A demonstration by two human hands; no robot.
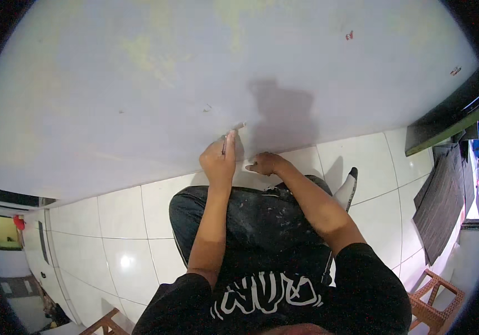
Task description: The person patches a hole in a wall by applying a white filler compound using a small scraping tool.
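My left hand (pixel 217 159) is closed around a slim tool with a short pale, flat-looking end (pixel 240 126). The tool's kind is too small to make out. Its end is at the lower part of the pale, patchy wall (pixel 155 123), and I cannot tell whether it touches. To the right and lower, my right hand (pixel 270 163) is by the base of the wall, just above the tiled floor. Its fingers are partly bent and apart, with nothing visible between them. A dark shadow falls on the wall above it.
My bent legs in dark, white-specked trousers (pixel 250 218) rest on white floor tiles (pixel 122 215). Right of me are dark grey sheets (pixel 443 204), a dark panel edge (pixel 446 123) and a brown woven stool (pixel 434 301). Another brown stool (pixel 105 324) stands lower left.
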